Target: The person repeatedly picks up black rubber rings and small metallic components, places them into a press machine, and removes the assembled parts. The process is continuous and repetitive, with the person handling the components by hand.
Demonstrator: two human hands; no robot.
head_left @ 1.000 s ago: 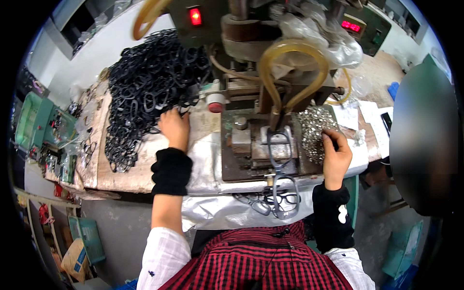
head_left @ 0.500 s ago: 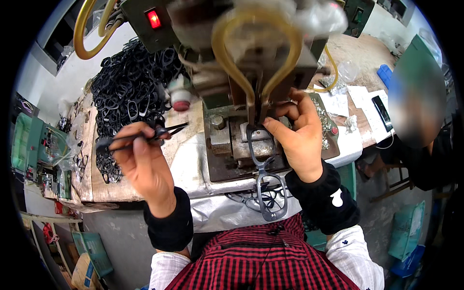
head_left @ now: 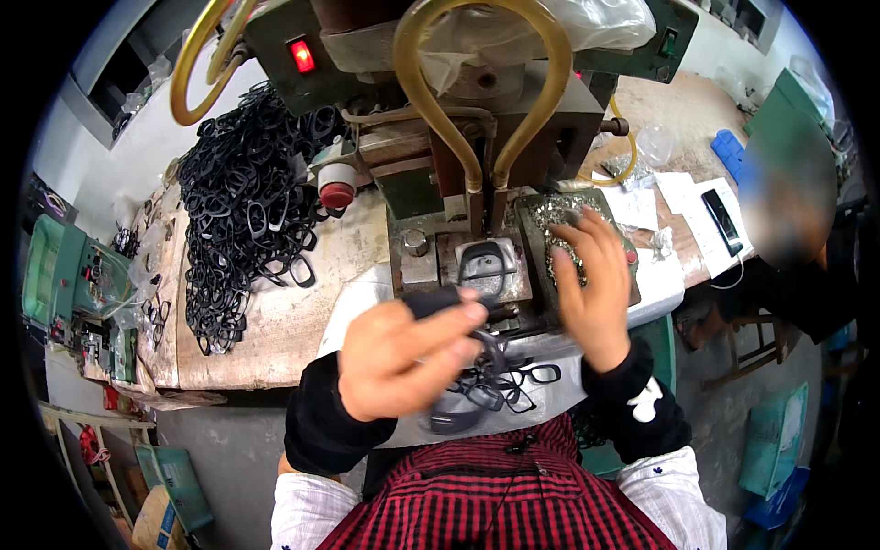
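Note:
My left hand (head_left: 399, 357) is closed around dark tweezers (head_left: 431, 301), blurred by motion, in front of the press. Close to its fingertips a black eyeglass frame (head_left: 488, 264) lies with one rim on the metal block (head_left: 518, 278); its lower part is smeared, and whether my fingers touch it I cannot tell. My right hand (head_left: 596, 298) reaches over a tray (head_left: 538, 220) of small shiny metal parts (head_left: 570, 209), fingers apart and bent. Nothing shows between those fingers.
A large heap of black eyeglass frames (head_left: 243, 183) covers the bench at left. The press has a red button (head_left: 336, 186) and looped yellow hoses (head_left: 561, 64). More frames (head_left: 518, 385) lie on the silver sheet near me. A phone (head_left: 722, 220) and a blurred person are at right.
My left hand has swung right and inward from beside the heap to the press front. My right hand has left the eyeglass frame and moved right over the tray. The frame's lower rim has shifted left.

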